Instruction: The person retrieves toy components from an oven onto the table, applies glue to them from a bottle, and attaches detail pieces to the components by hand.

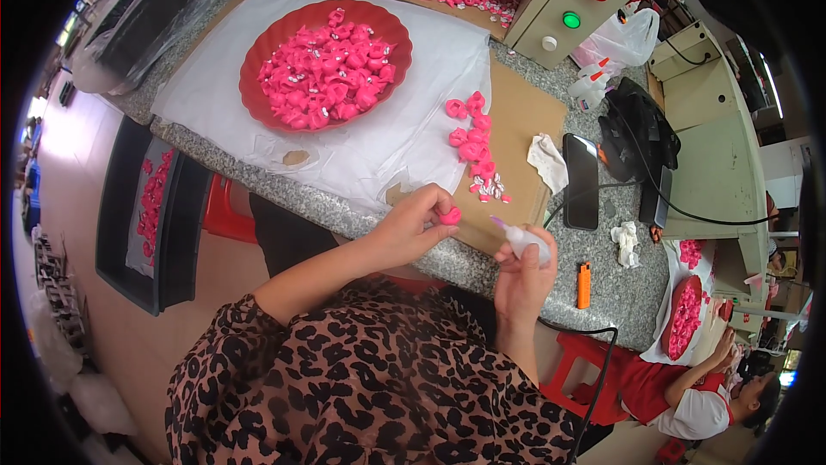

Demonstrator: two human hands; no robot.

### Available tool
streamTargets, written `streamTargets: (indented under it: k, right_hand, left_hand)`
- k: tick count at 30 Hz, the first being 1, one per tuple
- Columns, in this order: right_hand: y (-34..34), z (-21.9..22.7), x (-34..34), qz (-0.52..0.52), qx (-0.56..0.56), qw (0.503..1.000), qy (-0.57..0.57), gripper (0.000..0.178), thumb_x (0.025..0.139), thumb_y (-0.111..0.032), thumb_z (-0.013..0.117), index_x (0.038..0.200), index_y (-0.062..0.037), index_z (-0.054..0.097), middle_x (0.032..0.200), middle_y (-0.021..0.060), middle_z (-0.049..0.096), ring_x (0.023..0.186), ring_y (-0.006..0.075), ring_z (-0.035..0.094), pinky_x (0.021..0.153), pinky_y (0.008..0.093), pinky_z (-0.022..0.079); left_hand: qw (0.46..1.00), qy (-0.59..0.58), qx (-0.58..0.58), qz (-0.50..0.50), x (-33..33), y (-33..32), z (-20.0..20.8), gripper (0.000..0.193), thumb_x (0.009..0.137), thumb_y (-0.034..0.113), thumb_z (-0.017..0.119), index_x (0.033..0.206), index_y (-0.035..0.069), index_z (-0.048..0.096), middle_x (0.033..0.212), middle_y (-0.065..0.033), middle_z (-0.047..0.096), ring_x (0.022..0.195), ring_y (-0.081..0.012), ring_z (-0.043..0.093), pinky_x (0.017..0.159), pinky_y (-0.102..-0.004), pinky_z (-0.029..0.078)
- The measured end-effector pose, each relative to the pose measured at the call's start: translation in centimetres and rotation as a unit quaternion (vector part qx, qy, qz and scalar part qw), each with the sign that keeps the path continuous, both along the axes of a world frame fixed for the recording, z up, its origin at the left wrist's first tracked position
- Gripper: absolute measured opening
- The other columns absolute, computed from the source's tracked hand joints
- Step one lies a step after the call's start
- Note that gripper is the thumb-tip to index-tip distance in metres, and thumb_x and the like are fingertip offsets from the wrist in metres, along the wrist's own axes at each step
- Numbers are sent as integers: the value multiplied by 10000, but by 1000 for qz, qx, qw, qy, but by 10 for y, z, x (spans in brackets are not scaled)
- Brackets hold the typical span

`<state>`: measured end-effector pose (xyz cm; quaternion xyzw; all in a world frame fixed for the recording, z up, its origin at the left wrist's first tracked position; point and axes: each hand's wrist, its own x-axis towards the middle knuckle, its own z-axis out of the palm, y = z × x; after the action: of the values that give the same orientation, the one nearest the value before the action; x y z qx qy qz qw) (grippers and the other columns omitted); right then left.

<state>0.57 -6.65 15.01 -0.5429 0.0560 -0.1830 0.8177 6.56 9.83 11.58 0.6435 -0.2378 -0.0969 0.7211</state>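
Note:
Between the fingertips of my left hand (415, 222) is a small round pink plastic piece (450, 215). My right hand (522, 280) is wrapped round a small white squeeze bottle (528, 244), its thin purple nozzle pointing toward the pink piece without touching it. Just beyond my hands, a loose row of pink pieces (471, 145) lies on the paper and cardboard, with small pink-and-white parts (488, 187) at its near end. A scalloped red bowl (255, 97) heaped with similar pink pieces stands on the white paper to the left.
A black phone (581, 181), an orange lighter (584, 285) and crumpled tissue (625, 244) lie at right. Behind stands a machine with a button panel (572, 13). A dark crate (185, 237) of pink pieces sits at left. Another person (697, 392) works at far right.

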Motion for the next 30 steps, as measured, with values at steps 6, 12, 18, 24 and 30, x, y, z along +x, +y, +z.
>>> streamTargets:
  k: [6, 12, 18, 24, 30]
  right_hand:
    - [-17, 2, -1, 132, 222, 955, 144, 350, 729, -10, 577, 1052, 4, 443, 924, 106, 540, 827, 225, 560, 704, 318, 480]
    - [-26, 19, 11, 66, -3, 984, 164, 263, 705, 9, 570, 950, -11, 476, 806, 96, 566, 800, 205, 567, 689, 287, 459]
    - [-11, 15, 33, 21, -227, 947, 228, 130, 729, -120, 585, 772, -29, 503, 693, 72, 581, 547, 143, 530, 479, 235, 404]
    - [16, 21, 55, -53, -593, 742, 308, 366, 687, -369, 621, 690, -4, 586, 580, 163, 555, 561, 303, 557, 516, 379, 417]
    - [12, 15, 56, -40, -607, 728, 317, 338, 688, -351, 613, 765, -22, 612, 638, 189, 572, 625, 329, 574, 550, 393, 431]
  left_hand:
    - [995, 90, 4, -47, -2, 6, 9, 197, 781, -28, 524, 829, 54, 351, 859, -30, 434, 808, -73, 458, 719, -212, 419]
    - [986, 121, -88, -74, -1, 9, 6, 199, 780, -33, 518, 841, 65, 356, 850, -15, 430, 751, -45, 423, 636, -178, 377]
    - [983, 122, -101, -90, 1, 10, 3, 181, 784, -19, 508, 869, 44, 361, 859, -1, 405, 786, -34, 433, 637, -172, 393]
    - [980, 139, -104, -97, 1, 10, 8, 180, 786, -4, 529, 881, 39, 382, 898, -9, 431, 812, -42, 450, 652, -180, 410]
    - [970, 163, -132, -121, 3, 13, 9, 202, 775, -31, 535, 867, 52, 375, 912, -36, 461, 726, -51, 473, 545, -180, 428]
